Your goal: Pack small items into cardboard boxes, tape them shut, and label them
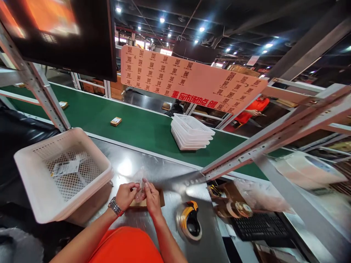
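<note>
Between my two hands is a small piece of clear bubble wrap point(140, 195), pinched from both sides above the metal table. My left hand point(126, 196), with a watch point(115, 206) on the wrist, has its fingers closed on the wrap's left edge. My right hand point(153, 197) grips the other side with thumb and fingers. What the wrap encloses, if anything, I cannot make out. Beneath the hands lies a brown cardboard box point(161, 198), partly hidden by them. A tape dispenser point(191, 221) with an orange and black handle rests to the right.
A white plastic basket point(26, 182) with a labelled bag point(65, 168) stands at left. Beyond the metal table point(120, 149), a green conveyor belt point(148, 133) carries stacked white baskets point(192, 133) and a small box point(116, 121). A metal post point(233, 164) and keyboard point(260, 226) are right.
</note>
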The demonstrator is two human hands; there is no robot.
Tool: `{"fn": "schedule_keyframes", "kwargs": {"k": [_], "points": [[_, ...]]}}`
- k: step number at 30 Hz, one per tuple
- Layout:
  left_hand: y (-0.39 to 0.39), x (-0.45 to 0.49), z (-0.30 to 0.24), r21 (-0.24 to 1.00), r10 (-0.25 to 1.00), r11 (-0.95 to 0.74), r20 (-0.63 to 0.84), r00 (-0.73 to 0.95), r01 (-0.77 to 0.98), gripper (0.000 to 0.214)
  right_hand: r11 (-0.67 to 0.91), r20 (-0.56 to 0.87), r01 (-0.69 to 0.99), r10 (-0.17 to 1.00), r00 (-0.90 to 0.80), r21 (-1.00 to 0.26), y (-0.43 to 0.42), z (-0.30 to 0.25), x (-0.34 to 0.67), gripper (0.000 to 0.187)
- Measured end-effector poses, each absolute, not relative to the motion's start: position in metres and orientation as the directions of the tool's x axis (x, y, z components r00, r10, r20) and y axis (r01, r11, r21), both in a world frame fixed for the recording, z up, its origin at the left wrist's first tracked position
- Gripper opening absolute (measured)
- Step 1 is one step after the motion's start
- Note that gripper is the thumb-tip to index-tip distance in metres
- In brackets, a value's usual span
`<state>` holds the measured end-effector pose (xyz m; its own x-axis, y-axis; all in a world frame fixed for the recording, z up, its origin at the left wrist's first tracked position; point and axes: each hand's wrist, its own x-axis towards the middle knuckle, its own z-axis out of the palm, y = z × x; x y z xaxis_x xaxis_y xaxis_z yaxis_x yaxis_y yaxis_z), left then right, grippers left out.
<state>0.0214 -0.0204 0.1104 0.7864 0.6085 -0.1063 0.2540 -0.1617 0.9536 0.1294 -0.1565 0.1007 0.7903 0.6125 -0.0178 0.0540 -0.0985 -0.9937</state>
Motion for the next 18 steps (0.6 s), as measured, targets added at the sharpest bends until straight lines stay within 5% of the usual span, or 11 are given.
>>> {"fn": "schedule_keyframes", "kwargs": {"k": [5,9,14,18], "points": [[-0.021,0.028,0.116,0.705,0.536,-0.542,-0.129,0.834,0.457,0.033,-0.036,0.063,0.116,0.664,0.745,-0.993,-0.161,0.116,0.121,0.061],[-0.018,0.034,0.131,0.528,0.529,-0.637,-0.231,0.817,0.562,0.042,-0.062,0.012,0.063,0.617,0.787,-0.996,-0.166,0.109,0.124,0.061],[-0.014,0.022,0.138,0.665,0.456,-0.637,-0.082,0.886,0.389,0.035,-0.113,-0.141,-0.096,0.513,0.847,-0.989,-0.175,0.093,0.138,0.075],[-0.011,0.008,0.147,0.874,0.516,-0.463,0.129,0.847,0.148,0.033,-0.078,-0.151,-0.129,0.471,0.869,-0.989,-0.180,0.098,0.146,0.072]]}}
